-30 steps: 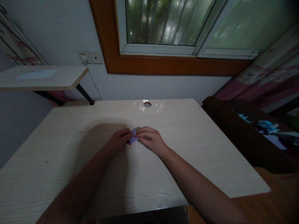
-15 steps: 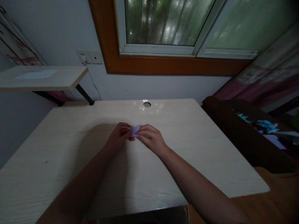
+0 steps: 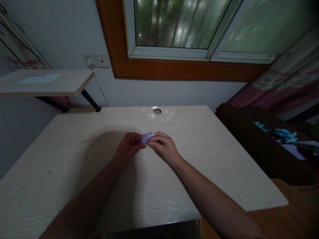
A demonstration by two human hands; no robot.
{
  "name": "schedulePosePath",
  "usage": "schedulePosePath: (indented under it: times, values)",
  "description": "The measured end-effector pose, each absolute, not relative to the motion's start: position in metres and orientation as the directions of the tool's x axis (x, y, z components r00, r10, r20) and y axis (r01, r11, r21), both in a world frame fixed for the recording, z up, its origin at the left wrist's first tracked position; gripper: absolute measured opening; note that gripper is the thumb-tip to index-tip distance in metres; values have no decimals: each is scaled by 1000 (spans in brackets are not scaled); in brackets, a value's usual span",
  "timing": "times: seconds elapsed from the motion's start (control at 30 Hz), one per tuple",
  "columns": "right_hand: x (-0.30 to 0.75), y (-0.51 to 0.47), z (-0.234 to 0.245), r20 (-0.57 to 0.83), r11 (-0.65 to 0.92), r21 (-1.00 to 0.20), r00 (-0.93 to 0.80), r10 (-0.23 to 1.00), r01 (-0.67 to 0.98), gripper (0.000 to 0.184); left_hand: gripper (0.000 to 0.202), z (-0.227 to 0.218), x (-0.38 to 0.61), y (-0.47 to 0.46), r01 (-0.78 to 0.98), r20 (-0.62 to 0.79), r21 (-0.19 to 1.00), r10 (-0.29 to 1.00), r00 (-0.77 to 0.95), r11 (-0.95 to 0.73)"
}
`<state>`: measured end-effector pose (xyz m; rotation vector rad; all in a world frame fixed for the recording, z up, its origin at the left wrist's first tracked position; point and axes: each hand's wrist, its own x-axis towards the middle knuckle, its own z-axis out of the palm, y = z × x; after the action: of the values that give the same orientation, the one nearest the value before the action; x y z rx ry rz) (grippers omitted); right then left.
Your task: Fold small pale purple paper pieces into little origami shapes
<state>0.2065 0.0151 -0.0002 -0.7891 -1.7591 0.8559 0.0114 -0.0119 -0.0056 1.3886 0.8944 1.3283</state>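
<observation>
A small pale purple piece of folded paper [image 3: 147,136] sits between my two hands over the middle of the light wooden desk [image 3: 74,159]. My left hand [image 3: 129,146] pinches its left end with curled fingers. My right hand [image 3: 163,146] pinches its right end, fingers bent over the top. Most of the paper is hidden by my fingers. Both forearms reach in from the near edge.
A round cable hole [image 3: 157,111] lies at the desk's far edge. A raised side shelf [image 3: 50,83] with a sheet on it stands at the back left, below wall sockets [image 3: 96,61]. A dark piece of furniture [image 3: 261,139] flanks the desk's right side under the window.
Both hands have shifted a little away from me and to the right, and the paper has turned from tilted to lying more level between my fingers.
</observation>
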Motion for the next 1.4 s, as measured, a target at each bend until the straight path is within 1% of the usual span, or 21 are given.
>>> schedulePosePath:
  times: [0.07,0.13,0.23,0.3,0.4,0.5,0.6,0.77,0.9,1.03,1.13,1.23,1.4]
  values:
    - [207,15,1,474,520,-847,-288,832,107,9,34,-6,11,-13,-43,257,966,957,136,-254]
    - [206,14,1,471,514,-853,-289,833,92,8,28,-4,9,-14,71,245,964,959,140,-257]
    - [205,15,-1,471,513,-854,-296,831,83,9,19,0,6,-13,221,264,931,954,139,-290]
    - [204,16,-2,472,512,-856,-294,831,73,9,17,3,5,-12,270,287,910,949,132,-313]
    - [204,17,-4,471,503,-863,-282,836,49,8,15,4,5,-11,300,326,886,935,139,-353]
    - [203,16,-4,434,457,-889,-272,859,25,7,14,4,6,-12,301,348,873,923,166,-383]
    - [203,15,-4,380,390,-921,-271,884,-19,7,14,4,5,-13,283,338,880,922,188,-381]
    - [201,12,-2,315,302,-949,-274,909,-91,11,15,2,6,-14,265,300,904,940,163,-335]
    - [200,10,0,262,242,-964,-252,932,-109,13,18,2,9,-15,233,277,924,952,133,-302]
    - [200,10,-3,252,233,-967,-242,937,-101,13,20,0,11,-15,213,223,946,968,111,-243]
    - [200,11,-7,248,236,-969,-277,928,-79,15,19,-6,12,-13,75,204,974,973,112,-213]
    - [201,11,-11,255,258,-966,-295,921,-31,16,20,-11,13,-11,-1,201,979,971,129,-202]
    - [201,12,-12,288,304,-953,-293,911,9,14,22,-13,14,-12,1,210,977,971,115,-211]
